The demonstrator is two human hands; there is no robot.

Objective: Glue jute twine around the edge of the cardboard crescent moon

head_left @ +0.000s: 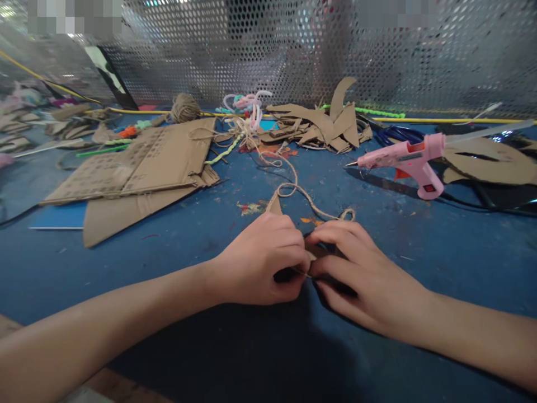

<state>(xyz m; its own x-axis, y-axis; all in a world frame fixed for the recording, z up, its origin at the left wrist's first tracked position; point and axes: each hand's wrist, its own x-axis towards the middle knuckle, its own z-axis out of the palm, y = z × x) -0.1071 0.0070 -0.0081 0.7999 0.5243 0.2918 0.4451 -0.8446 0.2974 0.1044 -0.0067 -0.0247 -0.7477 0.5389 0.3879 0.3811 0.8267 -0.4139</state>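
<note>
My left hand (268, 260) is closed around a small cardboard piece (274, 205), whose pointed tip sticks out beyond the knuckles. Most of that piece is hidden by my fingers. My right hand (361, 268) meets it from the other side, its bent fingers pinching at the cardboard's edge and a thin strand beside my left fingertips. Beige twine (308, 196) loops over the table just beyond both hands, running back toward a tangle of string. Where the twine ends under my fingers cannot be seen.
A pink glue gun (413, 162) stands at the right, nozzle pointing left. Folded cardboard (163, 159) lies at the left over a blue sheet (59, 217). Cardboard scraps (319, 126) and a twine ball (185, 108) sit before the perforated metal screen (272, 56). The tabletop (180, 336) is blue.
</note>
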